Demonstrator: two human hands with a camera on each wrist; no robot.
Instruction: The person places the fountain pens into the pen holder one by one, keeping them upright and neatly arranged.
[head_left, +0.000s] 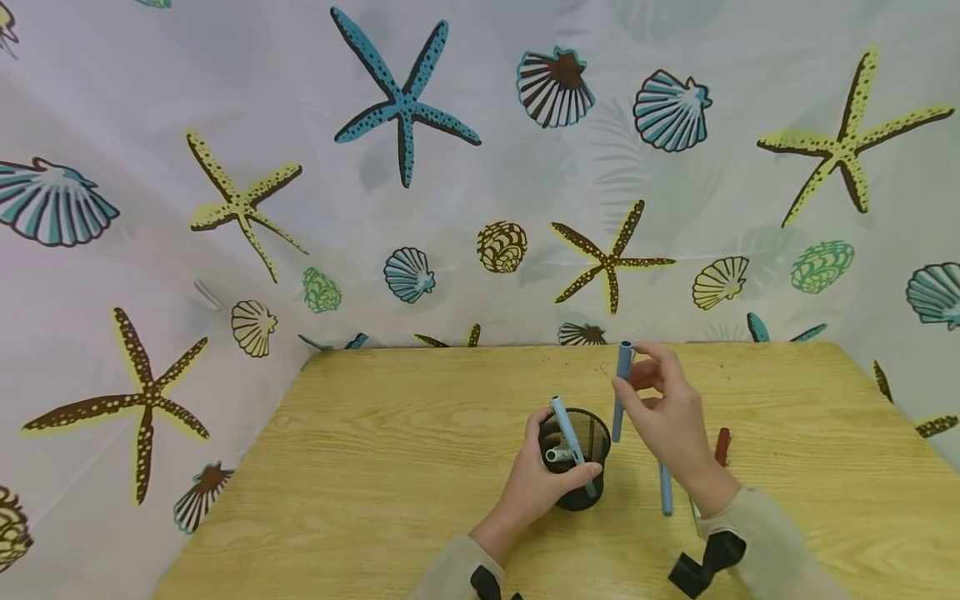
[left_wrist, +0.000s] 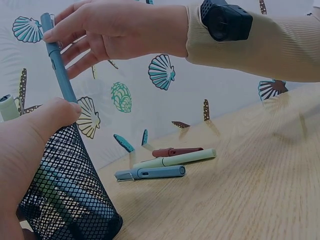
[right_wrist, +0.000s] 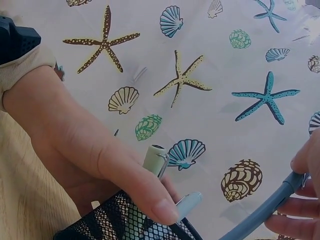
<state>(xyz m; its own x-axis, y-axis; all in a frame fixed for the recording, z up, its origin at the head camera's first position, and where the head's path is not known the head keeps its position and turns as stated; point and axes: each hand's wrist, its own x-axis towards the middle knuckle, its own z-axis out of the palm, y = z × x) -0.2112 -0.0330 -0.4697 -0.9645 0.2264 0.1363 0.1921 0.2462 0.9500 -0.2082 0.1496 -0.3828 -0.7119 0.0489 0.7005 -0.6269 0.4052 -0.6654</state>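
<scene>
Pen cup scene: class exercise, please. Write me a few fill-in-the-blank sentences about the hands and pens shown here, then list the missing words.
1. The left hand grips a black mesh ____.
2. The right hand pinches the top of a ____ pen near the cup.
3. Lying on the wooden table are ____ more pens: blue, pale green and red.
4. The curtain behind the table shows shells and ____.

Missing words: cup; blue; three; starfish
</scene>
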